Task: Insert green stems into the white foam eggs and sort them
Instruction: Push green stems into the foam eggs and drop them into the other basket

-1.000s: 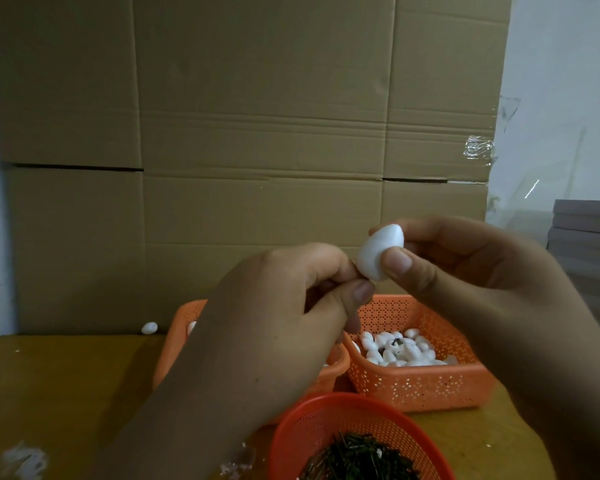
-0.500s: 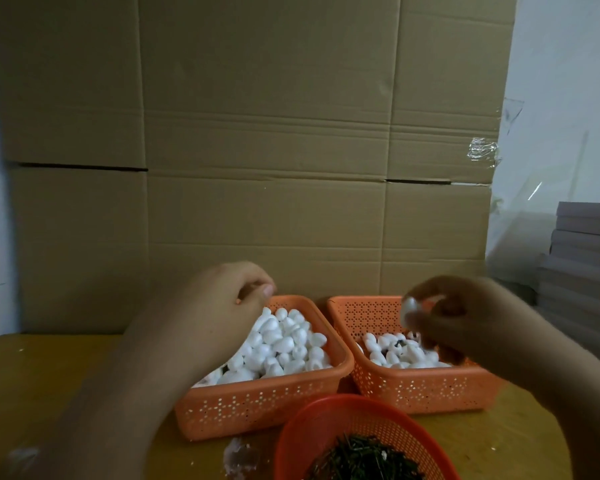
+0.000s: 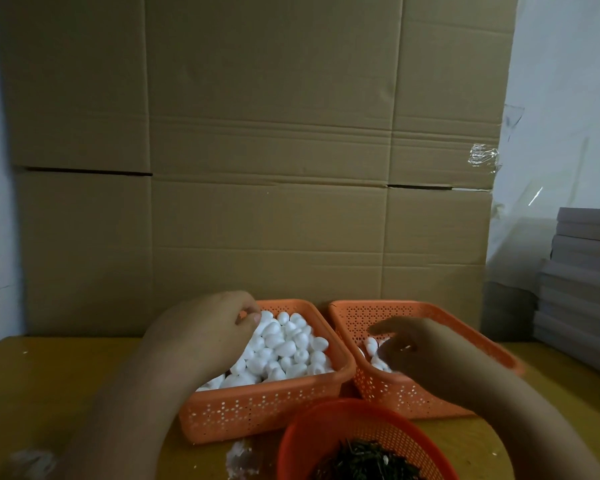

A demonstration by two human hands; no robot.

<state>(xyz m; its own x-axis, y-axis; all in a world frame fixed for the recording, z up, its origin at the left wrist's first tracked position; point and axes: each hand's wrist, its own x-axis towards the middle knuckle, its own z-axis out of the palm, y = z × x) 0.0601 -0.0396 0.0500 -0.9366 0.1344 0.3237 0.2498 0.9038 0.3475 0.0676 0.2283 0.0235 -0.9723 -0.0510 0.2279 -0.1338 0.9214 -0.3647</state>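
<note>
My left hand [image 3: 215, 329] reaches into the left orange basket [image 3: 267, 407], which is heaped with plain white foam eggs [image 3: 284, 348]. Its thumb and fingertips curl round an egg at the pile's far-left corner. My right hand [image 3: 411, 346], blurred, hovers low over the right orange basket [image 3: 413, 308] with its fingers spread and nothing held. It hides most of the few eggs [image 3: 371, 344] lying there. A round red basket [image 3: 326, 431] of dark green stems [image 3: 368, 462] sits nearest me.
A tall cardboard box [image 3: 257, 168] stands right behind the baskets. Grey boards [image 3: 582, 289] are stacked at the right. White foam crumbs [image 3: 243, 462] lie on the yellow table [image 3: 49, 375] in front of the left basket.
One second ago both hands held one egg in front of me. My right hand then carried it down over the right basket and now holds nothing. My left hand moved onto the left pile.
</note>
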